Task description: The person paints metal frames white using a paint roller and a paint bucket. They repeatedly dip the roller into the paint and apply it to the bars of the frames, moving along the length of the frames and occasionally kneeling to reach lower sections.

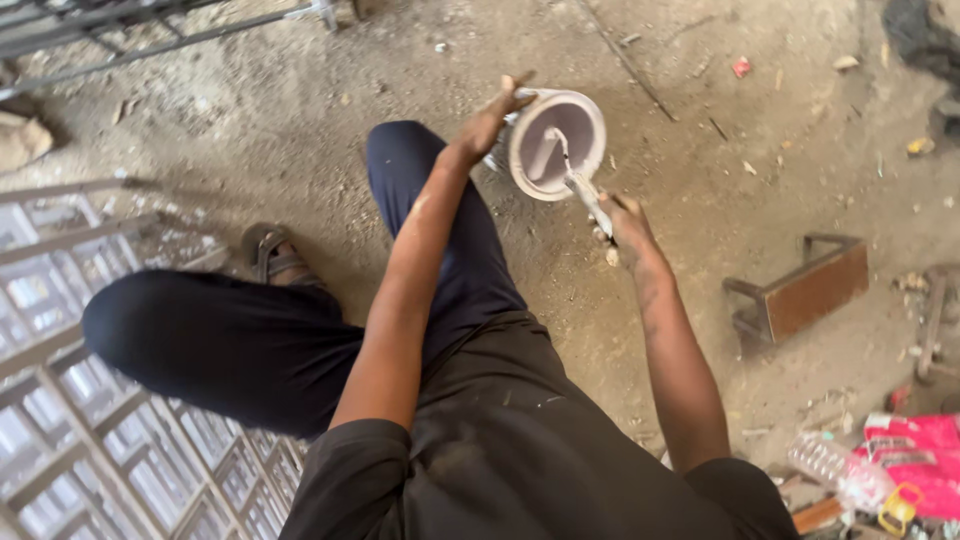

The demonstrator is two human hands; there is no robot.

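Dark shirt (520, 450) lies nearest; beyond the knee, the left hand (487, 122) grips a white tub (556, 145), right hand (625, 225) holding a brush (585, 190) in it.

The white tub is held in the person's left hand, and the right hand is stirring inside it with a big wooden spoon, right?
Not quite. The head view shows the left hand steadying the white tub, as you said, but the right hand holds no wooden spoon. Its tool is thin, pale and metal-looking, and it reaches from that hand into the tub's opening.
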